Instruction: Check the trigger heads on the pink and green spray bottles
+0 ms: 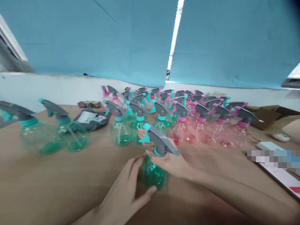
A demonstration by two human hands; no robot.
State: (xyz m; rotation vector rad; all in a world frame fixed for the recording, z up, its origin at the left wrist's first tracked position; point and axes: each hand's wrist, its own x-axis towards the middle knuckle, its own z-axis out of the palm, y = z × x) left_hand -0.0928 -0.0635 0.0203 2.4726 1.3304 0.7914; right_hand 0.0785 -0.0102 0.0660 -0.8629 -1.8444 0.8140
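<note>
A green spray bottle (154, 175) with a grey and turquoise spray head stands upright on the table, close in front of me. My left hand (128, 184) is wrapped round the left side of its body, thumb across the lower front. My right hand (170, 159) is at the bottle's neck from the right, its thumb near the turquoise collar and its other fingers spread behind the spray head. Just behind stand green bottles (121, 132) and pink bottles (212, 134) in rows.
Two more green bottles (72, 136) lean at the left. Beyond them lies a dark grey plastic package (92, 119). At the right are an open cardboard box (269, 117), a white mouse (280, 137) and a flat white box (278, 178). A blue curtain (93, 40) hangs behind.
</note>
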